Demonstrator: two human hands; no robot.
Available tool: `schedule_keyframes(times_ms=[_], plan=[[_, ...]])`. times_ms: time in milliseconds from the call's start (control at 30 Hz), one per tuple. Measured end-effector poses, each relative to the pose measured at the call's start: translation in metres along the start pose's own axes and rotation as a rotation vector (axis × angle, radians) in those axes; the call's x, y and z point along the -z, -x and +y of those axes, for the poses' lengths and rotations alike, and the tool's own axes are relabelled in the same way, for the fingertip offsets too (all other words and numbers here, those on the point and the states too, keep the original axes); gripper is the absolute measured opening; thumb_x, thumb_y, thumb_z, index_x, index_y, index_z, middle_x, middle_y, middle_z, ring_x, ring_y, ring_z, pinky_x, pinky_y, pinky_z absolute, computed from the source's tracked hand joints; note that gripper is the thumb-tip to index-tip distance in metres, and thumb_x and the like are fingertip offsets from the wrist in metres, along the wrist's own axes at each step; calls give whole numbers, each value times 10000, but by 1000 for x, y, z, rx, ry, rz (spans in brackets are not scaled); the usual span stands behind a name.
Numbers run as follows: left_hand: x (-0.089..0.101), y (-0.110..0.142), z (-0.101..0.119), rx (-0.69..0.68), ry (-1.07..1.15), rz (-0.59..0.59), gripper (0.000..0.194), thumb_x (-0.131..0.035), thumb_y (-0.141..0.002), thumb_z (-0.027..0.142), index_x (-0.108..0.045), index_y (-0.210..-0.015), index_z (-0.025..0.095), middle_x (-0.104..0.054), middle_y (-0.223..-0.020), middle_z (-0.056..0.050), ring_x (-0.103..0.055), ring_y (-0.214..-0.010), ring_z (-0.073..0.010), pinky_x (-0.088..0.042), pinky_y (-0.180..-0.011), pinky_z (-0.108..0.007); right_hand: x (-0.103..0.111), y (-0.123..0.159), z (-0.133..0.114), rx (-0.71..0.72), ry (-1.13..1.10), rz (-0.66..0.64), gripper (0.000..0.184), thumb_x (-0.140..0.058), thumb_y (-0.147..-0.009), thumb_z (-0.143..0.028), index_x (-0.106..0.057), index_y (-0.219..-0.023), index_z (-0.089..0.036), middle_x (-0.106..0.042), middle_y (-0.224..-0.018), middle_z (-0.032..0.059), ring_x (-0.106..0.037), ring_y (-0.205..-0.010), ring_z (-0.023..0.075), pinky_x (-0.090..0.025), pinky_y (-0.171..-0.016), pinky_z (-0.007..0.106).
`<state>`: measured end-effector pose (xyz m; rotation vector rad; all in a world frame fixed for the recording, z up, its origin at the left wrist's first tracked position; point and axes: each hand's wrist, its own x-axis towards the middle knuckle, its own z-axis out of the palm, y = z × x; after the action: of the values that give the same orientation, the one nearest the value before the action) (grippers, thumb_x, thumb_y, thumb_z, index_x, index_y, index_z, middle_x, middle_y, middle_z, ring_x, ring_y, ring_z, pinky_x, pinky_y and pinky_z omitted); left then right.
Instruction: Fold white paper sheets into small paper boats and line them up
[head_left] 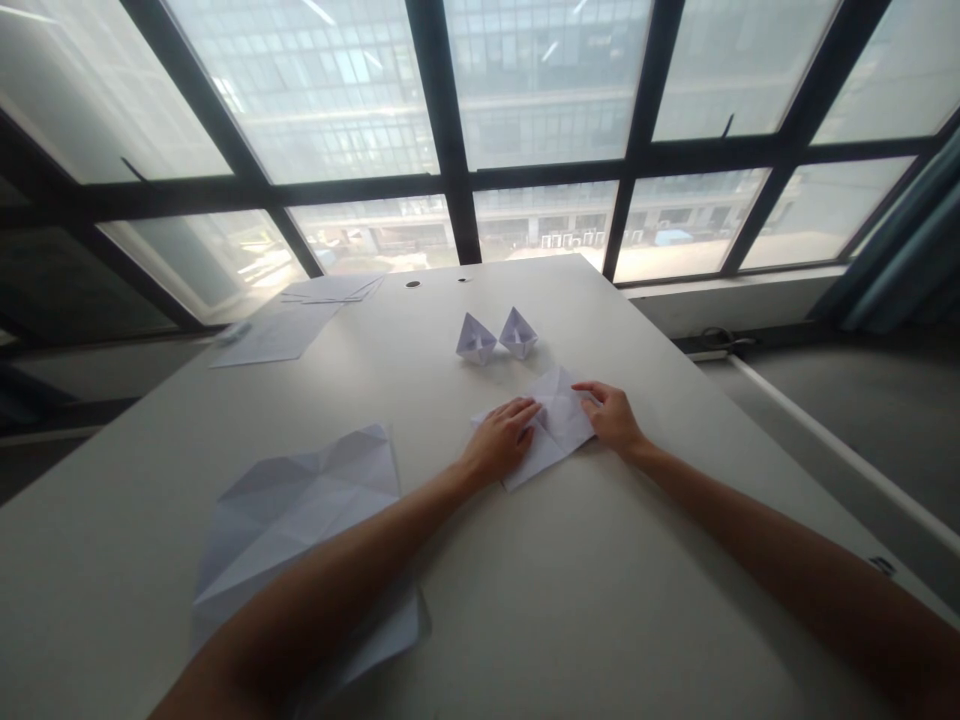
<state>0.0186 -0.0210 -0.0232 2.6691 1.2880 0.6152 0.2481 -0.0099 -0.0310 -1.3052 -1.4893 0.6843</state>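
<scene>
A white sheet of paper [561,418] with folds and creases lies flat on the table in front of me. On its left part rests my left hand [501,437], fingers close together and bent over the paper, with the thumb near them. At the paper's right edge is my right hand [611,418], its index finger stretched out over the edge and apart from the thumb. Just beyond the sheet stand two small folded paper boats, a left one [475,342] and a right one [518,336], side by side.
A large creased paper sheet [300,500] lies under and beside my left forearm. Several flat sheets [277,335] lie at the white table's [525,620] far left. Two small round holes show near the far edge. Beyond stand dark-framed windows [536,90] and a blue curtain [900,250].
</scene>
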Motion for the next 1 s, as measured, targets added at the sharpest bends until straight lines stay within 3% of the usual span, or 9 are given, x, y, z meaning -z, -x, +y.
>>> schedule_keyframes(times_ms=[67, 200, 267, 467, 667, 833, 1000], plan=[[-1, 0, -2, -11, 1, -16, 425, -451, -967, 249, -576, -1374, 251, -542, -1452, -48, -481, -1361, -214, -354, -1181, -383, 2, -2, 1, 12, 28, 28, 384, -524, -736, -212, -719, -1053, -121, -741, -1021, 137, -676, -847, 221, -530, -671, 296], [-2, 1, -5, -59, 17, -50, 403, -439, -972, 242, -612, -1332, 292, -524, -1470, -32, -457, -1386, -216, -336, -1192, -394, 11, -8, 8, -98, -45, 32, 457, -575, -733, -243, -677, -1157, -103, -727, -738, 65, -584, -539, 152, -412, -454, 226], [-2, 1, -5, -84, 29, -62, 408, -465, -959, 241, -605, -1339, 290, -515, -1478, -33, -454, -1389, -222, -338, -1193, -400, 16, -12, 12, -126, -81, 25, 456, -605, -757, -289, -679, -1174, -120, -717, -680, 43, -539, -482, 131, -370, -418, 211], [1, 1, -2, -133, 71, -71, 391, -529, -934, 263, -621, -1314, 276, -541, -1455, -33, -471, -1375, -236, -361, -1185, -422, 21, -16, 15, -179, -151, -62, 443, -693, -743, -363, -705, -1105, -108, -768, -851, 114, -683, -689, 201, -518, -551, 263], [7, 3, 2, -205, 109, -91, 351, -550, -937, 296, -651, -1273, 284, -558, -1438, -27, -493, -1355, -231, -399, -1153, -399, 18, -12, 10, -35, -132, -172, 296, -692, -722, -303, -718, -963, -133, -770, -956, 95, -713, -848, 236, -567, -745, 331], [9, 3, 3, -197, 126, -97, 347, -537, -945, 303, -640, -1273, 258, -565, -1427, -37, -486, -1357, -228, -381, -1166, -385, 17, -9, 9, 34, -40, -143, 226, -666, -741, -286, -718, -900, -134, -756, -870, 73, -699, -795, 231, -555, -712, 328], [3, 1, 0, -67, 81, -64, 618, -498, -962, 358, -347, -1522, 146, -351, -1582, -120, -294, -1479, -243, -287, -1219, -391, 13, -2, 1, 184, 47, -170, 171, -609, -828, -256, -733, -891, -158, -747, -846, 56, -685, -781, 214, -541, -714, 318]])
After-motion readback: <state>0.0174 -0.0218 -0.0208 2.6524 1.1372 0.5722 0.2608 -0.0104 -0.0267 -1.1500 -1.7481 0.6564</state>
